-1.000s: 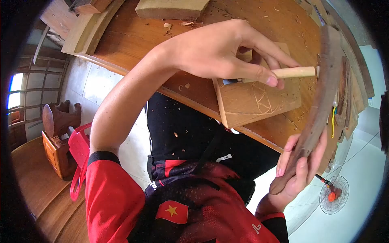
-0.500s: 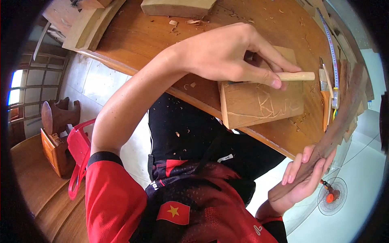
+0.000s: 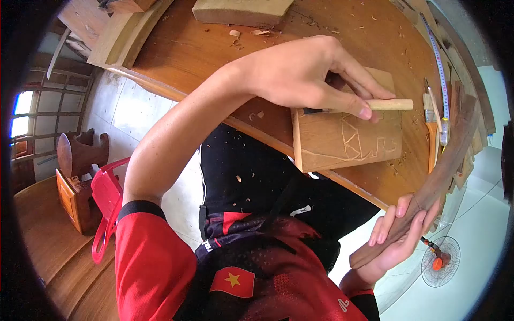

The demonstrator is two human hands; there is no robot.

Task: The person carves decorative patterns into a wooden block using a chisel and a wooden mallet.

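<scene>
My left hand (image 3: 308,72) grips a chisel with a pale wooden handle (image 3: 393,104), its blade lying flat on a small square wooden board (image 3: 348,142) cut with carved lines. The board rests on the brown workbench (image 3: 198,51) near its front edge. My right hand (image 3: 396,238) is shut on the lower end of a long dark wooden stick (image 3: 444,171), which slants up along the bench's right side, clear of the chisel handle.
A tape measure (image 3: 439,59) and several hand tools (image 3: 431,125) lie at the bench's right. A thick wood block (image 3: 241,10) sits at the far edge among shavings. A red plastic stool (image 3: 104,200), a carved wooden piece (image 3: 75,160) and a floor fan (image 3: 436,262) stand below.
My right hand has swung the dark stick down and away from the chisel handle, out to the bench's right side. My left hand and the chisel have stayed on the board.
</scene>
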